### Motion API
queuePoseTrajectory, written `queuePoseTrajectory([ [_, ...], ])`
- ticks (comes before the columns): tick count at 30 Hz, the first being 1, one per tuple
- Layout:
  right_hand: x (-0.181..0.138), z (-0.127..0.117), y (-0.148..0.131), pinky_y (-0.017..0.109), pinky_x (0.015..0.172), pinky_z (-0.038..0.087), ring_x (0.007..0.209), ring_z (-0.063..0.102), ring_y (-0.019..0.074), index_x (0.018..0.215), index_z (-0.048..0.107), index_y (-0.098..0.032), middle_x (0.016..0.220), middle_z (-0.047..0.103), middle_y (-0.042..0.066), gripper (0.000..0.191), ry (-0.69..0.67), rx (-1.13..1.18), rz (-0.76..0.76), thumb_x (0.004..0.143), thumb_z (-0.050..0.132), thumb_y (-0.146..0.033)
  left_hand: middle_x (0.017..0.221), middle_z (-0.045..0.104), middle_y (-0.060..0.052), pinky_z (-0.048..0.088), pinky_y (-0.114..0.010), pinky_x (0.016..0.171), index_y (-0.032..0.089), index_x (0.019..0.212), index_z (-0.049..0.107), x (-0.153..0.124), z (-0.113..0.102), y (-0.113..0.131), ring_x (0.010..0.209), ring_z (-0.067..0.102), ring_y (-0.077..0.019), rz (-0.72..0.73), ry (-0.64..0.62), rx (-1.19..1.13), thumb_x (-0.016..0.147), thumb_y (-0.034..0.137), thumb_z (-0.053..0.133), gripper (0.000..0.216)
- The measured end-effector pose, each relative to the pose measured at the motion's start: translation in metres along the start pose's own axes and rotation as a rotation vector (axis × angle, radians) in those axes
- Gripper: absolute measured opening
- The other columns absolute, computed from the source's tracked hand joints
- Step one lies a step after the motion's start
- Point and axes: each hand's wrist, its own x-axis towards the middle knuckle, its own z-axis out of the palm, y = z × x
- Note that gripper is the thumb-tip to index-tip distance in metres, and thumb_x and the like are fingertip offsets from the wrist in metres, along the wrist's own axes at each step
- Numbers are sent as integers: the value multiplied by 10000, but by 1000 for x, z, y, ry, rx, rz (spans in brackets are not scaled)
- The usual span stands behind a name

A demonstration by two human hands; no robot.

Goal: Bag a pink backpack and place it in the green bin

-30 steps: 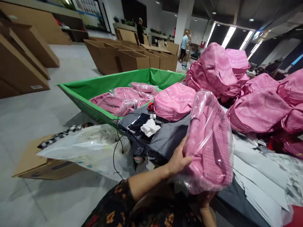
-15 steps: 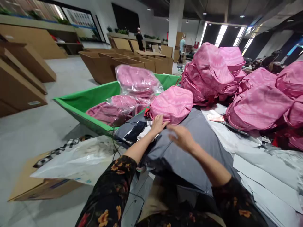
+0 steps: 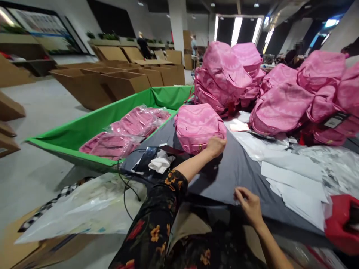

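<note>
Pink backpack (image 3: 198, 127), unbagged, lying flat on the grey table cover (image 3: 224, 175) at table centre, just right of the green bin (image 3: 84, 130); left hand (image 3: 215, 146) closed on its near lower corner, right hand (image 3: 248, 203) pinching the near edge of the cover. Near left of the backpack: phone (image 3: 147, 158), white cloth (image 3: 159, 164), black cable (image 3: 127, 186); right: white sheets (image 3: 291, 179); far right: heaped pink backpacks (image 3: 224, 74). Risk, as judged: a one-corner hold could let the backpack drag, sweeping the phone off the table edge.

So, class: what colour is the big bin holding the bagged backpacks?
Bright green: the bin shows clearly in the head view, left of the grey table.
</note>
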Motion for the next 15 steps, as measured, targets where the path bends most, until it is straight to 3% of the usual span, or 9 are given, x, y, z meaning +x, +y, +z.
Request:
queuePoseTrajectory([
  [3,2,-13,-8,377,802,625,749,740,230,968,769,-193,821,768,93,449,207,-64,-70,961,538,-578,857,730,-188,486,-427,914,92,953,722,-48,49,71,905,715,-307,125,-138,-65,886,98,584,154],
  [6,-1,-25,4,450,998,561,1083,702,263,1216,732,-200,1182,743,149,438,254,-252,-193,1009,496,-505,941,739,-136,506,-409,931,163,999,700,-123,75,105,933,704,-285,290,-247,-127,885,223,685,130],
  [9,-11,-30,20,510,1144,421,1377,518,299,1402,644,-233,1460,596,156,472,62,-464,-300,1026,506,-482,938,729,-108,525,-382,920,195,1029,686,-169,61,91,926,696,-244,387,-129,-241,1000,327,544,196],
  [11,-18,-28,26,503,1138,384,1372,493,305,1439,616,-242,1439,599,151,490,-35,-551,-305,1028,531,-495,905,729,-105,541,-372,895,190,1060,692,-172,40,63,891,697,-228,356,6,-253,1039,347,453,287],
  [12,-20,-27,27,487,1124,377,1339,505,301,1426,624,-241,1395,622,147,485,-58,-573,-297,1025,549,-503,995,744,-114,545,-375,918,192,1128,687,-167,30,49,951,703,-228,323,16,-223,1039,349,452,296],
  [13,-21,-25,27,468,1109,371,1301,521,292,1391,647,-238,1343,645,140,465,-67,-580,-290,1021,567,-507,1137,740,-127,538,-399,980,201,1216,671,-160,23,35,1057,697,-240,298,-27,-172,1020,360,495,307],
  [15,-21,-21,25,434,1082,366,1238,542,270,1278,703,-235,1264,676,122,388,-64,-563,-283,1015,597,-499,1409,647,-177,494,-473,1093,192,1355,627,-145,19,20,1310,612,-312,345,-249,-2,930,356,619,456],
])
